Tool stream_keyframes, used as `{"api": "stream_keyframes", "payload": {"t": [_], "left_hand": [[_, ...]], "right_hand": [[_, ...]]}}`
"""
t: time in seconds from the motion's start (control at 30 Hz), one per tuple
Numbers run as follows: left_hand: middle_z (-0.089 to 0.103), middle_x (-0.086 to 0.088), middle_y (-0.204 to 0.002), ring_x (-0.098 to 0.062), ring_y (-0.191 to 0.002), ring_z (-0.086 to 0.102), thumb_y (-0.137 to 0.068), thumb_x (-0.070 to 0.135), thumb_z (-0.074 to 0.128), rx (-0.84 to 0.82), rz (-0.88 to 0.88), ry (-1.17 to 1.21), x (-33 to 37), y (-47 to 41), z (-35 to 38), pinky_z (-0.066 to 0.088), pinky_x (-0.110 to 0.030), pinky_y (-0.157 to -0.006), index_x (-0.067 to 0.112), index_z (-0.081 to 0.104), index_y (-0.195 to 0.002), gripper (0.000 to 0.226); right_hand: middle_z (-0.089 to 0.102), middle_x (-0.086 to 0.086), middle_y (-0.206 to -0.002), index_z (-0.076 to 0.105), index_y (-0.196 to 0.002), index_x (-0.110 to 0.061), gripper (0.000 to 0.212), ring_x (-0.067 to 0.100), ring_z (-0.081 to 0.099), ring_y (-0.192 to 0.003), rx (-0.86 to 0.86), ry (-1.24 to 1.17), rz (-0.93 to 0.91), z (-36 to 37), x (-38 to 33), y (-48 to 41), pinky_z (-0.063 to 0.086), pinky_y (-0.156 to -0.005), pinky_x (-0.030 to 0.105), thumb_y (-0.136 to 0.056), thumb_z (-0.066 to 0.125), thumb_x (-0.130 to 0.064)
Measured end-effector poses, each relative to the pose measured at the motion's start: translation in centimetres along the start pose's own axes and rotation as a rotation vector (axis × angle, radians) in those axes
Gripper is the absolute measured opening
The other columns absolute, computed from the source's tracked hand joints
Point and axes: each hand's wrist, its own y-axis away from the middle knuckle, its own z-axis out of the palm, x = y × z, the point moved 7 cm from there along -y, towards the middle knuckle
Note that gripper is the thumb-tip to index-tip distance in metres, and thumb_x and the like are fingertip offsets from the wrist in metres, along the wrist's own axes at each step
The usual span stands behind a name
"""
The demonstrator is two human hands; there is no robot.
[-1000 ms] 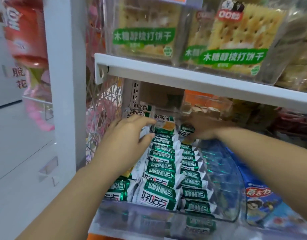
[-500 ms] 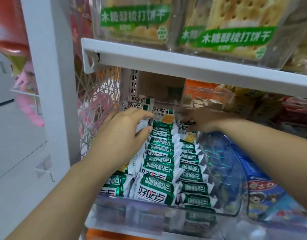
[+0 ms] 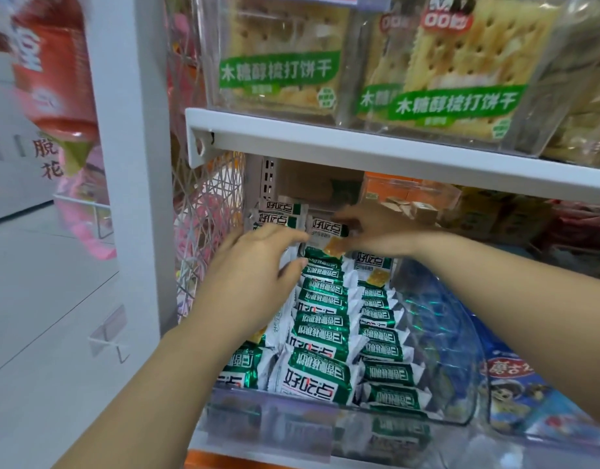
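Right hand (image 3: 373,233) pinches an upright green-and-white foil snack packet (image 3: 327,228) at the rear edge of the clear plastic tray (image 3: 444,316), in the middle row. Left hand (image 3: 254,269) clamps fingers and thumb on a white foil packet (image 3: 289,258) in the left row, near the rear. Identical packets (image 3: 322,319) fill the tray in rows.

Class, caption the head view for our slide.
Left hand and right hand grip green snack packets in a clear bin.

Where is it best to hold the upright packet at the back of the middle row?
Probably pinch its top edge, coming from the front: the packet stands upright, its lower part sits behind the row, and the shelf above leaves little room.
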Motion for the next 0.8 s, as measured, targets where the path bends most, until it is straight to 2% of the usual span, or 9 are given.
{"api": "stream_keyframes", "payload": {"t": [0.1, 0.2, 0.3, 0.37, 0.47, 0.53, 0.63, 0.73, 0.8], "left_hand": [[0.055, 0.014, -0.131, -0.012, -0.116, 0.052, -0.095, 0.034, 0.053, 0.001, 0.001, -0.014, 0.0, 0.0, 0.0, 0.03, -0.043, -0.111, 0.033, 0.054, -0.13, 0.035], [0.053, 0.014, -0.133, -0.012, -0.116, 0.051, -0.096, 0.035, 0.05, -0.002, -0.004, -0.038, 0.2, 0.0, -0.1, 0.031, -0.04, -0.111, 0.034, 0.053, -0.131, 0.035], [0.054, 0.014, -0.132, -0.012, -0.117, 0.051, -0.096, 0.034, 0.05, 0.002, -0.007, -0.034, 0.3, 0.1, -0.2, 0.032, -0.042, -0.11, 0.033, 0.053, -0.131, 0.035], [0.056, 0.011, -0.129, -0.013, -0.115, 0.052, -0.096, 0.03, 0.052, 0.011, 0.004, -0.002, 0.3, 0.2, -0.3, 0.036, -0.041, -0.107, 0.031, 0.055, -0.129, 0.034], [0.055, 0.009, -0.128, -0.013, -0.114, 0.052, -0.095, 0.028, 0.055, 0.003, 0.015, 0.078, 0.2, 0.2, -0.6, 0.039, -0.028, -0.099, 0.029, 0.056, -0.128, 0.033], [0.053, 0.01, -0.13, -0.011, -0.115, 0.051, -0.094, 0.029, 0.056, 0.001, 0.028, 0.098, 0.0, 0.1, -1.2, 0.038, -0.024, -0.095, 0.029, 0.055, -0.129, 0.034], [0.051, 0.012, -0.133, -0.01, -0.118, 0.051, -0.094, 0.032, 0.055, 0.013, 0.053, 0.056, -0.3, 0.3, -2.1, 0.043, -0.03, -0.098, 0.031, 0.053, -0.13, 0.036], [0.052, 0.011, -0.134, -0.011, -0.121, 0.05, -0.094, 0.032, 0.056, -0.018, 0.05, 0.033, -0.8, 0.9, -2.2, 0.043, -0.032, -0.1, 0.031, 0.052, -0.132, 0.038], [0.052, 0.009, -0.135, -0.012, -0.123, 0.048, -0.094, 0.032, 0.056, -0.044, 0.044, 0.031, -1.2, 1.3, -1.9, 0.038, -0.028, -0.102, 0.029, 0.052, -0.133, 0.04]], "right_hand": [[0.058, 0.0, -0.126, 0.058, -0.127, -0.016, 0.039, 0.011, 0.053, -0.107, 0.132, -0.007, -0.018, -1.6, 0.4, 1.2, 0.036, -0.086, 0.013, -0.089, 0.064, -0.025], [0.056, -0.01, -0.106, 0.062, -0.112, -0.024, 0.023, 0.004, 0.05, -0.09, 0.127, -0.031, 0.019, -1.4, 1.3, 2.1, 0.034, -0.065, 0.005, -0.089, 0.065, -0.024], [0.059, -0.01, -0.099, 0.058, -0.097, -0.027, 0.015, 0.005, 0.055, -0.088, 0.135, -0.1, 0.035, -1.0, 1.5, 1.9, 0.037, -0.068, 0.009, -0.086, 0.068, -0.021], [0.063, -0.006, -0.1, 0.06, -0.096, -0.023, 0.017, 0.011, 0.059, -0.091, 0.249, -0.177, 0.047, -2.2, 1.9, 2.1, 0.045, -0.076, 0.019, -0.084, 0.069, -0.014], [0.066, 0.0, -0.104, 0.059, -0.093, -0.022, 0.02, 0.018, 0.062, -0.097, 0.352, -0.261, 0.116, -4.0, 4.1, 3.7, 0.051, -0.087, 0.036, -0.083, 0.067, -0.006], [0.064, 0.0, -0.106, 0.057, -0.093, -0.025, 0.021, 0.019, 0.06, -0.102, 0.263, -0.122, 0.164, -4.1, 5.4, 4.5, 0.048, -0.093, 0.038, -0.084, 0.067, -0.009], [0.061, -0.001, -0.107, 0.058, -0.099, -0.025, 0.019, 0.019, 0.057, -0.105, 0.034, 0.134, 0.214, -2.3, 5.8, 4.4, 0.046, -0.094, 0.033, -0.087, 0.066, -0.013], [0.058, 0.001, -0.113, 0.058, -0.099, -0.028, 0.023, 0.022, 0.055, -0.108, 0.015, 0.289, 0.214, -0.6, 5.1, 3.1, 0.046, -0.092, 0.033, -0.086, 0.063, -0.009], [0.056, 0.003, -0.118, 0.058, -0.1, -0.028, 0.024, 0.024, 0.055, -0.105, -0.03, 0.398, 0.211, 0.5, 4.7, 2.4, 0.045, -0.084, 0.03, -0.086, 0.06, -0.009]]}}
